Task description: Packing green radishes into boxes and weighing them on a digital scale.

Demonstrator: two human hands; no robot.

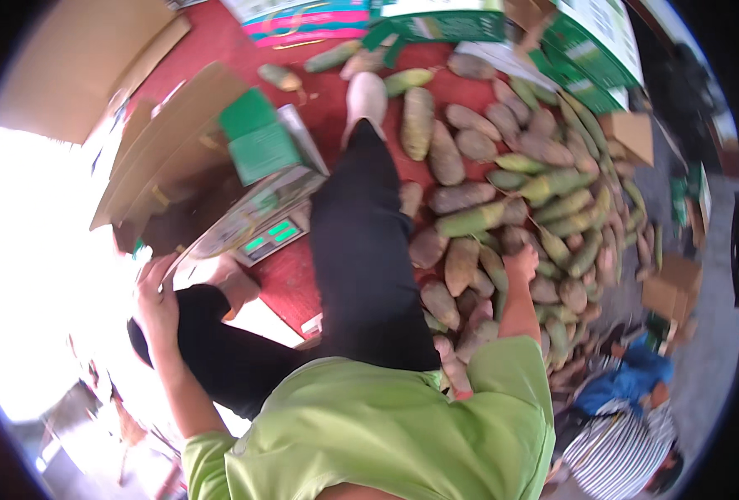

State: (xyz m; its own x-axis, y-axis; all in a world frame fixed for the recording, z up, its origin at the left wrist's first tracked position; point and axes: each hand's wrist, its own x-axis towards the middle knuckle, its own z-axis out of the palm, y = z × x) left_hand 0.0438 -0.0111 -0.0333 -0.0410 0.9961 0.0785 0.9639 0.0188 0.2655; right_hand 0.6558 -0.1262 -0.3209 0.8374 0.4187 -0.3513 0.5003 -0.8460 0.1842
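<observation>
- Two bare hands are yours here: your right hand (520, 263) reaches into the produce, and your left hand (154, 296) is at the near edge of an open brown cardboard carton (177, 117).
- Your right fingers are curled inward, with a dusty brown oblong root (515, 239) just beyond them; their tips are hidden, so you cannot tell whether they are clamped on anything.
- Your left fingers bend at the carton's edge; glare keeps you from telling whether they pinch it.
- Around your right hand lies a loose pile of long green and brown roots (544, 150), many touching one another.
- To the right of your left hand, a grey scale with lit green digits (271, 237) sits right beside the carton.
- The step in hand looks to be picking out a root while the carton is steadied.
- The next move seems to call for wrapping your right hand around one root's middle and freeing it upward, as its neighbours could roll.
</observation>
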